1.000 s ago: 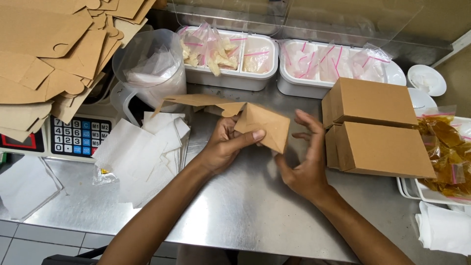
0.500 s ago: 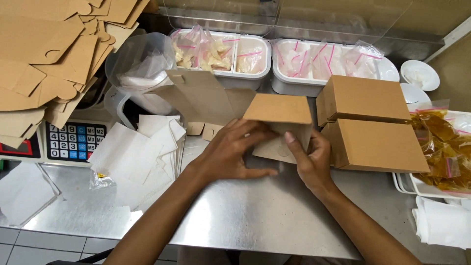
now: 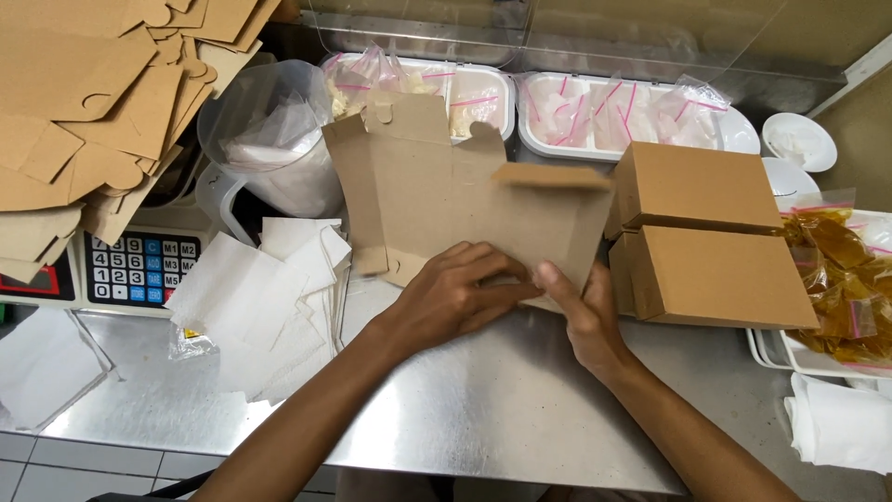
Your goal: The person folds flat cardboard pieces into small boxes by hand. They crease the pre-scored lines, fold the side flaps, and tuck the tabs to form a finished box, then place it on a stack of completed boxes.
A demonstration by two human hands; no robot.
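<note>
Fingers of the left hand (image 3: 455, 297) are pressed flat on an unfolded brown cardboard box blank (image 3: 446, 200), while its lower edge is pinched by the right hand (image 3: 581, 316). The blank is held upright over the steel counter (image 3: 483, 409), flaps spread. Two closed brown boxes (image 3: 706, 232) are stacked just right; flat blanks (image 3: 84, 112) are piled far left.
</note>
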